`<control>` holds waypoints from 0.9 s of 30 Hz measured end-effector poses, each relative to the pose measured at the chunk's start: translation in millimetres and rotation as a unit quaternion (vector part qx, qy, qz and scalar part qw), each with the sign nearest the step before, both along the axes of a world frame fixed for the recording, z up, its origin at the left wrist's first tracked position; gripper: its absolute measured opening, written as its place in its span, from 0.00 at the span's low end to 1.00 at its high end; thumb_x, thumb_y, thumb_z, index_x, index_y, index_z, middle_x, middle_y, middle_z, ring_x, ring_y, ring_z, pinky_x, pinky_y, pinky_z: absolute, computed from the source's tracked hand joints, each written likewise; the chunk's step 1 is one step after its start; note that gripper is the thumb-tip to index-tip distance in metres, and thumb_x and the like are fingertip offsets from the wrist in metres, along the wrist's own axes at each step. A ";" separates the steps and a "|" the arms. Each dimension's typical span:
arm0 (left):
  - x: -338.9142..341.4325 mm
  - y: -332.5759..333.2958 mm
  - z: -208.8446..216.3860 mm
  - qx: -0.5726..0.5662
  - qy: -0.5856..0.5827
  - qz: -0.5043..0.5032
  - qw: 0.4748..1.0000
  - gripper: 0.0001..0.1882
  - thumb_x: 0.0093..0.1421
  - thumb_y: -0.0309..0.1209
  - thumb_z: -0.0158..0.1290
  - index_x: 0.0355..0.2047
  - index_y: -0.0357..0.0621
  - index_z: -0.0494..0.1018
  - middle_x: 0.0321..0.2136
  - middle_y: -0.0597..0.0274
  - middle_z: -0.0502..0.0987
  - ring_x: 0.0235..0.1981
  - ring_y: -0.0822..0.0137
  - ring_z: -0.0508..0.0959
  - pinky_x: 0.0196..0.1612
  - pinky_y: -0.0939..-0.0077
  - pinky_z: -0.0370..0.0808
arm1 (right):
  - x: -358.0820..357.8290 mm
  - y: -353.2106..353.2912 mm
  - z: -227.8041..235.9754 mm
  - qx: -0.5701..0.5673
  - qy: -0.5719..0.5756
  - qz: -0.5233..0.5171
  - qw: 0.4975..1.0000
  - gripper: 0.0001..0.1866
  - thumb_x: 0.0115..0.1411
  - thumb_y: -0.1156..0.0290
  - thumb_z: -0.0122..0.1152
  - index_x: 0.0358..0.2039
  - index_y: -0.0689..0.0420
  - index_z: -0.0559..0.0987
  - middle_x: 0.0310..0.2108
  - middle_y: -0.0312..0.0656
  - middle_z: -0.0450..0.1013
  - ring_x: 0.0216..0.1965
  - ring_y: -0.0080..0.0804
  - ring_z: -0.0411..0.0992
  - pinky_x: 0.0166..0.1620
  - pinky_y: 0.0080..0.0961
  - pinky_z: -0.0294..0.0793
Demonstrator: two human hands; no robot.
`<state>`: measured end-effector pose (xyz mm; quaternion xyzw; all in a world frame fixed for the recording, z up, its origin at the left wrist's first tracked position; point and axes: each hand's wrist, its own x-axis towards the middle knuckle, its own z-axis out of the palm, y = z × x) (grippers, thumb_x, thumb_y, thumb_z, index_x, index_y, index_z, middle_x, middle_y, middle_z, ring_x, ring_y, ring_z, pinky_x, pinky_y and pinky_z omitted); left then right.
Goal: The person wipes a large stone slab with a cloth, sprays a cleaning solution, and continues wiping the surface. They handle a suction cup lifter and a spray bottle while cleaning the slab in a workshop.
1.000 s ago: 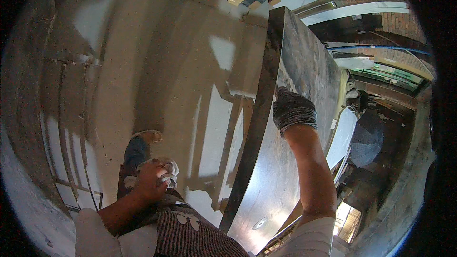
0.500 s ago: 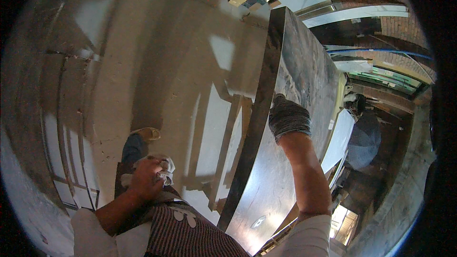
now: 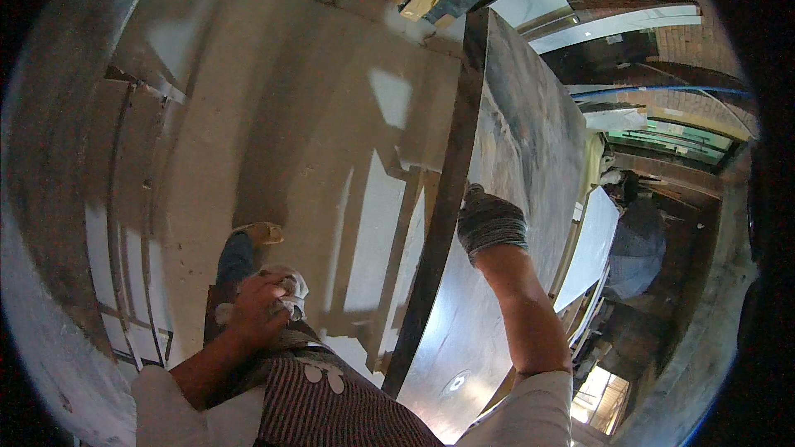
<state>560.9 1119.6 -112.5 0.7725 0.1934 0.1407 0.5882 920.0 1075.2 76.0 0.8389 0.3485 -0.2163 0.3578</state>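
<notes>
Marbled slab (image 3: 522,136) runs along the person's right, from beside the striped apron (image 3: 339,397) outward. The left hand (image 3: 258,308) has its fingers curled round a white cloth (image 3: 293,283). Farther up, the gloved right hand (image 3: 494,222) is at the slab's left edge; whether its fingers pinch anything, I cannot tell. Beyond stands a brick wall (image 3: 700,51).

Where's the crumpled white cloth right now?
Head view, lower left of centre: the crumpled white cloth is in the left hand, pictured just below the shoe and above the striped apron.
</notes>
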 end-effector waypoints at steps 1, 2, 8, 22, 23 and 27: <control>-2.4 -1.5 -0.6 0.009 0.008 -0.009 1.000 0.22 0.43 0.25 0.61 0.41 0.44 0.67 0.50 0.47 0.72 0.48 0.46 0.71 0.53 0.52 0.64 | -3.5 -3.6 -0.1 0.000 0.002 -0.008 1.000 0.12 0.59 0.71 0.46 0.42 0.59 0.72 0.32 0.53 0.78 0.37 0.48 0.78 0.39 0.41 0.76; -5.4 -3.7 -2.0 0.018 0.015 -0.018 1.000 0.22 0.43 0.25 0.61 0.41 0.43 0.67 0.49 0.47 0.72 0.48 0.46 0.71 0.52 0.53 0.64 | -7.8 -6.9 -0.2 0.000 0.005 -0.015 1.000 0.12 0.59 0.71 0.46 0.42 0.59 0.72 0.32 0.53 0.78 0.37 0.48 0.78 0.39 0.41 0.76; -24.5 -21.3 -6.0 0.046 0.043 -0.016 0.998 0.21 0.43 0.25 0.60 0.40 0.42 0.69 0.45 0.47 0.73 0.48 0.46 0.71 0.51 0.52 0.65 | -37.1 -41.3 4.6 0.035 0.042 -0.024 0.998 0.14 0.60 0.67 0.49 0.44 0.60 0.71 0.34 0.53 0.78 0.39 0.48 0.78 0.40 0.41 0.76; -81.7 -59.8 -10.4 0.060 0.017 0.021 0.998 0.21 0.43 0.28 0.61 0.39 0.41 0.70 0.45 0.45 0.72 0.49 0.44 0.69 0.53 0.51 0.65 | -86.6 -86.8 -1.9 0.018 0.026 -0.042 0.999 0.16 0.57 0.68 0.56 0.45 0.60 0.70 0.36 0.51 0.78 0.41 0.47 0.77 0.42 0.40 0.77; -86.5 -60.7 -6.7 0.065 0.036 0.019 0.997 0.21 0.43 0.27 0.62 0.39 0.41 0.70 0.45 0.45 0.72 0.49 0.44 0.69 0.53 0.51 0.65 | -92.3 -93.0 0.0 0.013 0.034 -0.043 0.998 0.16 0.57 0.68 0.56 0.45 0.60 0.70 0.35 0.51 0.78 0.40 0.48 0.78 0.41 0.40 0.77; -93.4 -58.3 1.6 0.074 0.075 0.003 0.994 0.21 0.42 0.25 0.61 0.39 0.41 0.70 0.45 0.45 0.72 0.49 0.44 0.70 0.52 0.51 0.65 | -128.8 -148.9 -3.7 -0.010 0.062 -0.028 0.998 0.14 0.58 0.69 0.55 0.44 0.59 0.71 0.34 0.50 0.78 0.38 0.48 0.78 0.39 0.41 0.77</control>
